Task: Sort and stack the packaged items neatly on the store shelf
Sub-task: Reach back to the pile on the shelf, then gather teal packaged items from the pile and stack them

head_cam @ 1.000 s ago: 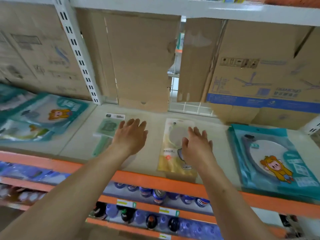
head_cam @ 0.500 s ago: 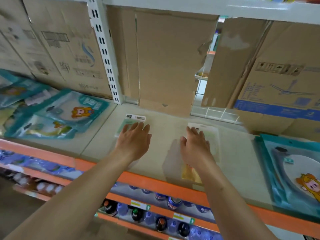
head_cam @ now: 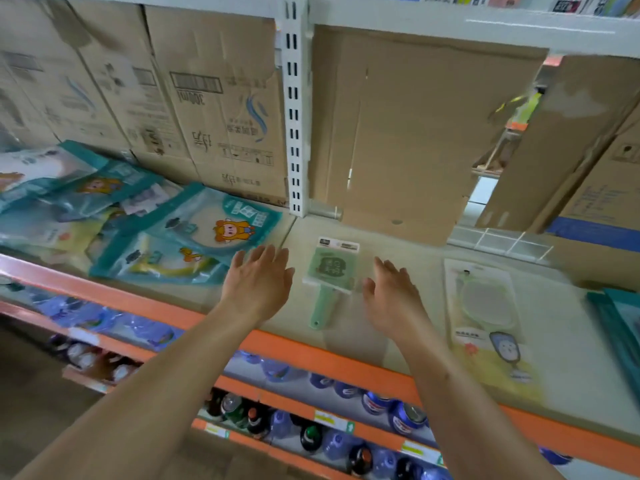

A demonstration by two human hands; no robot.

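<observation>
Nearest the person, below both forearms, runs the orange shelf edge (head_cam: 311, 355), with bottles (head_cam: 311, 434) on the lower level beneath it. Above that edge the left hand (head_cam: 258, 284) and the right hand (head_cam: 391, 299) hover flat over the shelf, fingers spread and loosely extended, palms down, holding nothing. Between them, touching neither as far as can be told, lies the green paddle pack (head_cam: 330, 275): a small clear sleeve with a green handled item inside. Its long axis runs front to back, handle end toward the person and the white label end pointing away toward the cardboard. It sits just beside the right hand's thumb side, and a little further from the left hand, so the right hand looks the nearer one for a pick-up; a grasp would probably come in across the short width of the pack. Out to the right of the right hand lies a larger clear mirror pack (head_cam: 485, 317), also lengthwise front to back. To the left of the left hand, a loose, overlapping heap of teal packs (head_cam: 194, 237) spreads untidily and appears not yet sorted. Farthest back stand cardboard boxes (head_cam: 221, 116) and a white slotted upright (head_cam: 294, 109).
</observation>
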